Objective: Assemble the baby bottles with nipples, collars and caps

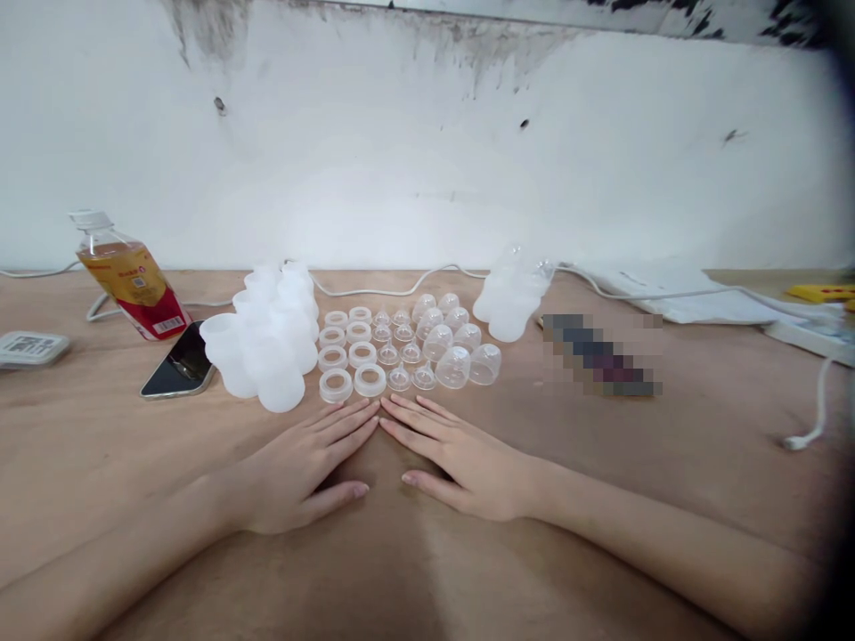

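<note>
My left hand lies flat on the wooden table, fingers stretched out and holding nothing. Opposite it, my right hand also rests flat and empty, its fingertips close to those of the left. Just beyond my fingertips stand rows of translucent collar rings, clear bottle nipples and clear dome caps. To the left is a cluster of frosted white baby bottle bodies. Behind the caps on the right, a few frosted bottles with clear domes on top stand together.
A drink bottle and a phone are on the left, near a small white case. A blurred-out flat object lies right. White cables run along the wall, beside a white sheet or bag and a power strip.
</note>
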Demonstrator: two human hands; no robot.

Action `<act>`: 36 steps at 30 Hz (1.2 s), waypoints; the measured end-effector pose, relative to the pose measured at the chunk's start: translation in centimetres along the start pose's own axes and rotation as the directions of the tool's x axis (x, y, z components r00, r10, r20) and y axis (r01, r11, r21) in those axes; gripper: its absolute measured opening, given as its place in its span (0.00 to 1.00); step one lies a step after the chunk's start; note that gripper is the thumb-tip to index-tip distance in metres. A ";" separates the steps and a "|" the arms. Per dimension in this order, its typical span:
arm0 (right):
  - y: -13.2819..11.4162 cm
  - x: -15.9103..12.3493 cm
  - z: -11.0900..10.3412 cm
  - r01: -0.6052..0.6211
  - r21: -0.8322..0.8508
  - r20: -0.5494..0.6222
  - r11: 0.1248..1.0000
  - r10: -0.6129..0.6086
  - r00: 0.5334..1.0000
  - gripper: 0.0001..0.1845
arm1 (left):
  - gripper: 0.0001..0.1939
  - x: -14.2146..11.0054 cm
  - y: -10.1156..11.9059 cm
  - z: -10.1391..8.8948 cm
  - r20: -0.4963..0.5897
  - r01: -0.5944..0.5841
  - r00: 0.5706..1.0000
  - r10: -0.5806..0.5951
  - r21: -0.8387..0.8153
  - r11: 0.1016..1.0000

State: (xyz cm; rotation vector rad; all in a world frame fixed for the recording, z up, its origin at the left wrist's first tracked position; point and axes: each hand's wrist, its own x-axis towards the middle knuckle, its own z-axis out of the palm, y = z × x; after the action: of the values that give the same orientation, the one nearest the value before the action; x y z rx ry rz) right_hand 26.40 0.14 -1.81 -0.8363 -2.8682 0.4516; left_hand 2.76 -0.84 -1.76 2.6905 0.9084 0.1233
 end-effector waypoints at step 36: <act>1.1 3.1 0.7 -0.202 0.224 -0.490 0.953 0.290 0.822 0.11 | 0.22 1.4 -0.1 1.1 -0.562 0.051 0.819 -0.117 -0.132 0.990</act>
State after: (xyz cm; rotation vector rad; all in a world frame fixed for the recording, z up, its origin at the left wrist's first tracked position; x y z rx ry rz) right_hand 24.22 2.51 -2.67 -1.1082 -2.2064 0.4017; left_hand 4.01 -0.20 -2.89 2.5285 1.1352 0.9759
